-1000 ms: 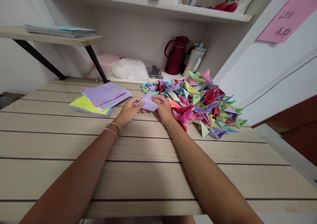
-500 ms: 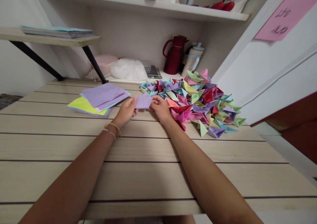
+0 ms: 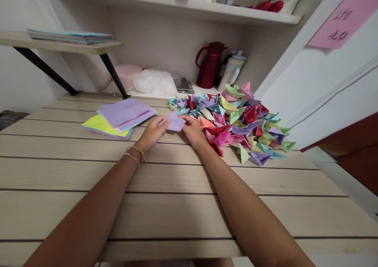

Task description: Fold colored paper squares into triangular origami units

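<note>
A partly folded piece of purple paper (image 3: 176,123) is held between my two hands, just above the slatted table. My left hand (image 3: 153,133) pinches its left side, thumb on top. At its right edge, my right hand (image 3: 192,130) grips it with closed fingers; some fingertips are hidden. Just right of my right hand lies a heap of folded paper boats (image 3: 233,127) in many colours. Left of my left hand rests a stack of flat paper sheets (image 3: 124,115), purple on top, with a yellow sheet (image 3: 100,124) sticking out.
Behind the heap stand a dark red jug (image 3: 210,66) and a pale bottle (image 3: 232,71). A white plastic bag (image 3: 154,82) lies at the back. On the left, a small raised shelf (image 3: 97,49) with black legs carries more paper. A white shelf (image 3: 189,8) spans the top.
The purple paper has turned from a flat-edged strip to a tilted, pointed shape in my fingers. My left fingers have shifted over its left side. The whole view has moved slightly.
</note>
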`<action>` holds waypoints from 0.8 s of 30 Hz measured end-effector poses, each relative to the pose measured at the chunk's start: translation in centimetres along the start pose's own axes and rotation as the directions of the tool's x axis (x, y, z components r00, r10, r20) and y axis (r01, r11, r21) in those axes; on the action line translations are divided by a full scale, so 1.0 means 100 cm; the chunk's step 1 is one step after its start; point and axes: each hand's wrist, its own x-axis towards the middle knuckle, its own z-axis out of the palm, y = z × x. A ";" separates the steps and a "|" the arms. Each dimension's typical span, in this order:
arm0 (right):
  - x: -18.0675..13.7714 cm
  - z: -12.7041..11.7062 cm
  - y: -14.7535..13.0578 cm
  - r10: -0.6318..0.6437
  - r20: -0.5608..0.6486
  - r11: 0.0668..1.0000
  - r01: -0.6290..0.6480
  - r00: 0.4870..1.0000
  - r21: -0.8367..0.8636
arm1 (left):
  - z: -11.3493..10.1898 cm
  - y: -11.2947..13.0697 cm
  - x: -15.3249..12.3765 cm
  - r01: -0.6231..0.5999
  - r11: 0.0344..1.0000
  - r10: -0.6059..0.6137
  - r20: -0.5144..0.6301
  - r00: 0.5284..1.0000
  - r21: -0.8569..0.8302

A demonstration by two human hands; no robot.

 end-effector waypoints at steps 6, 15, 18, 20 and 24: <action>-0.003 0.002 -0.005 0.015 0.020 0.998 -0.014 1.000 -0.069 | 0.001 0.004 -0.002 0.003 0.998 -0.002 -0.017 1.000 0.069; -0.001 0.002 -0.003 0.063 0.012 0.995 -0.062 0.998 -0.076 | -0.002 -0.001 -0.001 -0.020 0.993 0.021 -0.008 1.000 0.120; -0.001 0.001 -0.002 0.094 -0.021 0.993 -0.095 0.995 -0.075 | -0.001 -0.003 -0.001 -0.040 0.990 0.039 0.007 0.999 0.138; 0.000 0.000 -0.001 0.082 -0.028 0.993 -0.084 0.996 -0.087 | -0.001 -0.004 -0.001 -0.049 0.989 0.047 0.013 0.999 0.139; -0.001 0.000 0.000 0.073 -0.038 0.994 -0.076 0.997 -0.080 | -0.001 -0.004 0.000 -0.062 0.992 0.064 -0.012 0.998 0.114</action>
